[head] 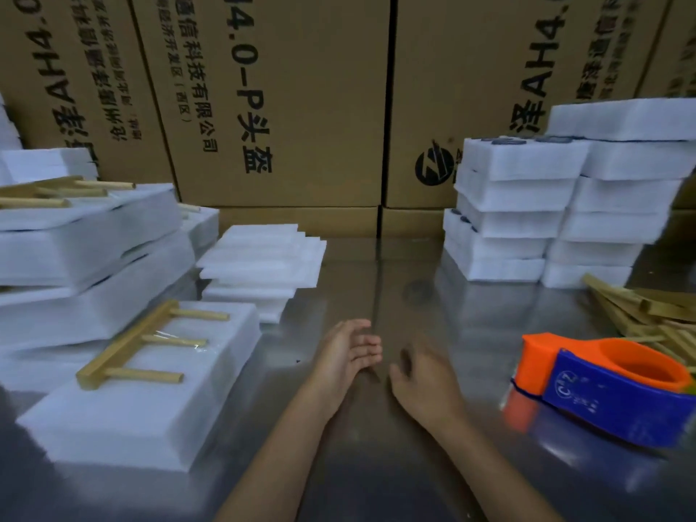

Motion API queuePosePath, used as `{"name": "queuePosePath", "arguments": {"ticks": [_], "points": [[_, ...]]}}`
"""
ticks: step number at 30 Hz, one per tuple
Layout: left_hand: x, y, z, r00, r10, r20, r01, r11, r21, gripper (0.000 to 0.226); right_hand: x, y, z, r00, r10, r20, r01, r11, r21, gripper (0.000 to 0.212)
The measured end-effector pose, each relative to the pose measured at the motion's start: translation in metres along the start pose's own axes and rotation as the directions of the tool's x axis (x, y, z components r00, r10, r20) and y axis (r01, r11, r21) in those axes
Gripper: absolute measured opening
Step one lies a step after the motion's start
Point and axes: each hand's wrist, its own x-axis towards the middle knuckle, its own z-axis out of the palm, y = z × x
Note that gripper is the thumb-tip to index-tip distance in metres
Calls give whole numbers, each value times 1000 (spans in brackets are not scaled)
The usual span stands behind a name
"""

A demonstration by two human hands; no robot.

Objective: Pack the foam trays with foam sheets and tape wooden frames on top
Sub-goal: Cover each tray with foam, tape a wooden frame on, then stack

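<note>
A white foam tray (124, 408) lies at the near left of the steel table, with a wooden frame (124, 350) taped on its top by clear tape. My left hand (348, 352) hovers over the table middle, palm turned right, fingers apart and holding nothing. My right hand (422, 374) is just beside it, blurred, fingers loosely curled, with nothing in it. A pile of thin foam sheets (263, 261) sits behind the tray. An orange and blue tape dispenser (602, 386) rests at the right. Loose wooden frames (647, 314) lie beyond the dispenser.
Stacks of foam trays (557, 216) stand at the back right. Finished trays with wooden frames (86, 235) are piled at the left. Large printed cardboard boxes (286, 99) wall off the back. Bare steel table (376, 465) shows in front of me.
</note>
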Motion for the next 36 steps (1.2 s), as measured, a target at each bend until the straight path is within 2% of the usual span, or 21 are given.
{"name": "queuePosePath", "arguments": {"ticks": [3,5,9,14,17,18,20,22,23,25,31,36], "points": [[2,-16,14,983,162,-84,-140,964,225,19,11,13,-1,998,51,-29,-47,989,138,38],[4,-22,30,959,269,-89,-210,886,414,20,19,15,-3,996,71,-48,-59,974,220,32],[27,2,82,901,430,64,-362,662,656,23,35,29,-6,990,114,-79,-75,920,384,17],[80,75,194,782,504,367,-583,383,716,26,40,32,-5,975,193,-106,-110,844,525,29],[108,112,258,698,555,453,-645,212,734,41,42,34,-10,970,219,-102,-114,786,608,27],[117,122,275,693,545,471,-640,166,750,51,43,36,-10,968,227,-105,-116,779,616,26],[133,137,298,737,487,469,-586,114,802,62,45,37,-8,963,248,-103,-129,763,633,25],[142,143,313,802,364,474,-543,113,832,53,47,39,-4,963,252,-95,-136,759,636,24],[144,143,318,824,315,471,-532,144,835,47,48,42,-1,963,258,-81,-151,763,629,24],[144,142,321,828,317,462,-535,204,820,39,52,49,4,962,269,-44,-188,771,609,24],[116,144,298,759,512,403,-624,393,675,12,56,55,7,960,275,-55,-185,771,610,21],[59,145,225,662,669,338,-716,431,548,16,50,46,-6,954,286,-89,-149,712,686,16]]}}
